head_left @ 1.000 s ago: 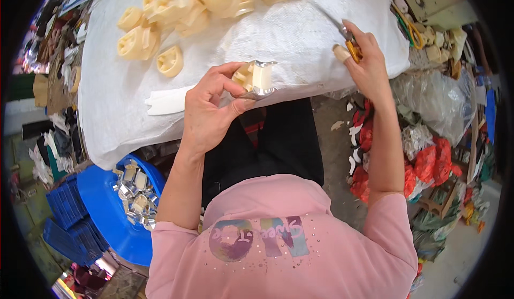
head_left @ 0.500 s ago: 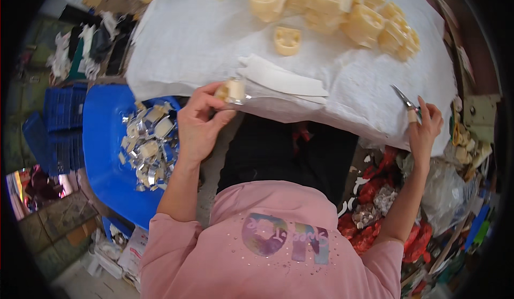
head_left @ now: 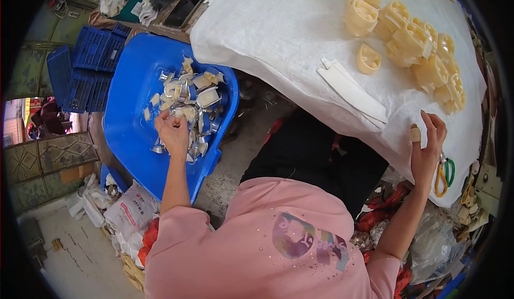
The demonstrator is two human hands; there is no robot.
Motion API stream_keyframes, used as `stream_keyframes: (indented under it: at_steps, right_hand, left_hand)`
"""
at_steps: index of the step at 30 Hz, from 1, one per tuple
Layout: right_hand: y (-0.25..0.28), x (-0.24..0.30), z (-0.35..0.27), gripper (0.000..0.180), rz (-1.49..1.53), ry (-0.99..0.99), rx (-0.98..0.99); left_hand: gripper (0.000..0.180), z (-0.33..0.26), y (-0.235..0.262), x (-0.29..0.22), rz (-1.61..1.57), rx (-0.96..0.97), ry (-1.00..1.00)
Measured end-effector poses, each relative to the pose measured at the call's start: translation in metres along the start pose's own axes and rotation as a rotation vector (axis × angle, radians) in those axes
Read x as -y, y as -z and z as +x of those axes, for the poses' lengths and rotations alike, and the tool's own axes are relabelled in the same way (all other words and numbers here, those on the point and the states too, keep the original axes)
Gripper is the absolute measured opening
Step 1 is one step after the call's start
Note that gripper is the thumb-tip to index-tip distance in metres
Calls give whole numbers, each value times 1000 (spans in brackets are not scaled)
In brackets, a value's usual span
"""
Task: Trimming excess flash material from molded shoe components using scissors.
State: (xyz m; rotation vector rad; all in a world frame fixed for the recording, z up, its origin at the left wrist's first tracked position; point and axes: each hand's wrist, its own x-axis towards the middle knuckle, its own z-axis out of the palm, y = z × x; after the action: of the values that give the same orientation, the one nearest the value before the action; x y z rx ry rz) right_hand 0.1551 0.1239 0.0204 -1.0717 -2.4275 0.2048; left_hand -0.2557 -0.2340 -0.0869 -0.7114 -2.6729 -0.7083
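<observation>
My left hand (head_left: pixel 172 132) is over the blue basin (head_left: pixel 126 122), close above several cream-and-silver pieces (head_left: pixel 208 97) heaped inside it. Its fingers are loosely bent and slightly apart, and I make out nothing held between them. My right hand (head_left: pixel 428 146) is at the near right edge of the white-covered table, fingers spread, with a tan wrap on the thumb. Beside it lies a pair of scissors (head_left: pixel 443 177) with orange and green handles; the hand hides the blades. Two white curved strips (head_left: pixel 350 91) lie on the cloth to its left.
Cream cup-like moulded pieces (head_left: pixel 412 42) are clustered on the white cloth (head_left: pixel 278 31), with a single one (head_left: pixel 368 59) set apart. Blue crates (head_left: pixel 96 47) stand left of the basin. Plastic bags (head_left: pixel 436 245) lie at lower right, a white sack (head_left: pixel 131 213) at lower left.
My left hand has gone from the table edge into the basin; the cream-and-silver piece it held is no longer in its fingers. The view has swung left. The scissors now show their handles.
</observation>
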Motion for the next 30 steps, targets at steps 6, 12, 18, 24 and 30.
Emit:
stream_keyframes:
  at_steps: [6,12,18,24,30]
  right_hand:
    - [-8,18,9,39,66,42,1]
    - [-9,32,13,37,113,48,-3]
    - [-34,56,18,31,309,134,71]
    - [-56,94,32,25,275,216,129]
    - [-67,99,42,17,164,208,162]
  left_hand:
    - [14,-2,-3,0,120,-36,70]
    - [10,8,-10,-12,289,270,60]
    - [16,22,-13,-61,-47,153,-97]
    - [23,37,-27,-170,-437,123,-380]
    - [22,25,-29,-237,-722,263,-553]
